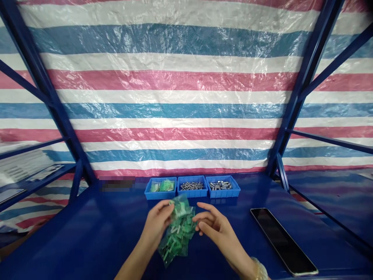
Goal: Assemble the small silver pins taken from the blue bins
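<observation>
My left hand pinches a small clear plastic bag with green and white contents, holding it up over the table. Beneath it lies a pile of similar green plastic bags on the blue tabletop. To the right of the pile, my right hand has its fingers apart and slightly curled, with nothing visible in it. Its fingertips are close to the pile's right edge; whether they touch it I cannot tell. What exactly is inside the bags is too small to make out.
Behind the pile stand three blue bins in a row: the left bin holds green packets, the middle bin and right bin small metal parts. A black slab with a light rim lies at right. Blue frame posts flank a striped sheet.
</observation>
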A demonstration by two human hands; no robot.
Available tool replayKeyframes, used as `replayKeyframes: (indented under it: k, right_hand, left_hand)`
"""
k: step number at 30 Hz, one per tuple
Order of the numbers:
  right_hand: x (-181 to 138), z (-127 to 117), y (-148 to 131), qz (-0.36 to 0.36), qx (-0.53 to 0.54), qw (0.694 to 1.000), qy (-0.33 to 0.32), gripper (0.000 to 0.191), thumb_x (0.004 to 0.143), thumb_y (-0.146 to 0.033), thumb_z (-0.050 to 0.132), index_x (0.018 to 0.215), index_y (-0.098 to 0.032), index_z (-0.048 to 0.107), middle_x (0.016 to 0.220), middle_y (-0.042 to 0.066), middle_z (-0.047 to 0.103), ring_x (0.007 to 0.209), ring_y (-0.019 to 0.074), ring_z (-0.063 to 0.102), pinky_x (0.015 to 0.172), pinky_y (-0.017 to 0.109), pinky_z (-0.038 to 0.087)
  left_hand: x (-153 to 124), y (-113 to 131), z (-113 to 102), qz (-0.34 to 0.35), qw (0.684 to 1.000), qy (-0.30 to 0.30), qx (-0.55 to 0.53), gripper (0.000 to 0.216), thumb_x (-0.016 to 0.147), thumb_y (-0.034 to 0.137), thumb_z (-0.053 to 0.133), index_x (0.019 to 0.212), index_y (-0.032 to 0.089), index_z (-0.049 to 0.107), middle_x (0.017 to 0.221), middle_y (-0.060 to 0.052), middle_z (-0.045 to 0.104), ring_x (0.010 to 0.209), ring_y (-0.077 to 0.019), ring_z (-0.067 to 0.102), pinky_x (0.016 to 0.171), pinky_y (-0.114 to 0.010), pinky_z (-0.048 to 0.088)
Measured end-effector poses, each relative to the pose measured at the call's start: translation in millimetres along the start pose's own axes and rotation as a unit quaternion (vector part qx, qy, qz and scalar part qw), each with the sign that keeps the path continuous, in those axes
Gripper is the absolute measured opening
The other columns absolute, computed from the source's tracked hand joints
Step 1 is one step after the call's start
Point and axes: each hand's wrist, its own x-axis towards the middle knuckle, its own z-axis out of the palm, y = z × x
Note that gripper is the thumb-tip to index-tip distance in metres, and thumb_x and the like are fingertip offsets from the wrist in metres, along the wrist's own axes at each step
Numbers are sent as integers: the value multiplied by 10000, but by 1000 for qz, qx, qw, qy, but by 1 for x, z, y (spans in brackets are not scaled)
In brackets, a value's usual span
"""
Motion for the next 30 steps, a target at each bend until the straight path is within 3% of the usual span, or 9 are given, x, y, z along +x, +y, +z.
replayKeyframes:
  k: [2, 5, 8, 11, 16, 20, 22, 25, 30]
  right_hand:
    - [0, -1, 3, 4, -4, 1000, -2, 496, 786, -454, 785, 1192, -227, 615, 935, 53, 732, 746, 175, 670, 648, 294, 514]
    - [-1, -2, 4, 9, -16, 1000, 1, 443, 772, -468, 792, 1114, -215, 667, 896, 49, 729, 738, 177, 661, 647, 292, 505]
    - [1, -5, 4, 7, -28, 1000, 1, 423, 762, -501, 791, 1041, -197, 696, 856, 49, 723, 719, 175, 649, 639, 288, 496]
    - [3, -8, 5, 6, -36, 999, 2, 419, 755, -531, 786, 985, -190, 708, 822, 47, 720, 701, 172, 643, 633, 284, 488]
    - [5, -11, 4, 6, -59, 998, 4, 394, 762, -546, 772, 922, -190, 715, 792, 43, 721, 709, 175, 639, 655, 285, 480]
    - [5, -12, 6, 3, -98, 995, 14, 396, 766, -563, 748, 904, -193, 714, 788, 41, 709, 737, 190, 636, 671, 293, 486]
    - [5, -12, 8, 0, -115, 993, 18, 369, 776, -540, 743, 903, -195, 714, 793, 40, 708, 748, 192, 634, 662, 282, 486]
    - [6, -11, 11, -5, -131, 991, 11, 297, 803, -473, 735, 901, -194, 714, 807, 39, 711, 754, 190, 636, 655, 270, 487]
    - [4, -7, 8, 6, -165, 986, -18, 196, 829, -365, 714, 904, -185, 703, 832, 43, 710, 772, 193, 641, 664, 271, 480]
  left_hand:
    - [35, 0, -23, 23, 996, 73, 45, 509, 773, 591, 647, 1010, 141, 651, 828, -64, 719, 797, -233, 699, 747, -363, 560]
    - [88, 5, -58, 42, 976, 148, 154, 361, 883, 436, 624, 1090, 140, 624, 970, -80, 708, 948, -232, 675, 842, -387, 540]
    - [122, 5, -76, 30, 951, 143, 274, 259, 925, 336, 623, 1106, 149, 632, 1096, -69, 676, 975, -215, 663, 851, -423, 548]
    - [131, -3, -74, 31, 921, 115, 370, 260, 921, 322, 637, 1127, 165, 632, 1136, -64, 664, 982, -215, 663, 844, -419, 555]
    - [120, -7, -55, 72, 871, 145, 464, 282, 905, 224, 614, 1177, 152, 596, 1247, -119, 589, 1158, -285, 571, 948, -472, 487]
    - [95, 4, -39, 110, 848, 166, 491, 369, 892, 127, 460, 1255, 148, 520, 1292, -181, 517, 1272, -333, 472, 967, -422, 444]
    - [75, 4, -29, 126, 849, 124, 498, 295, 904, 166, 429, 1167, 191, 559, 1171, -120, 592, 1157, -282, 565, 916, -366, 461]
    - [44, -9, -17, 130, 854, 15, 504, 141, 840, 331, 573, 924, 228, 619, 931, -47, 656, 931, -253, 650, 774, -318, 488]
    - [23, -37, -10, 112, 864, -50, 488, 193, 767, 353, 620, 861, 187, 593, 991, -134, 647, 989, -334, 615, 774, -379, 474]
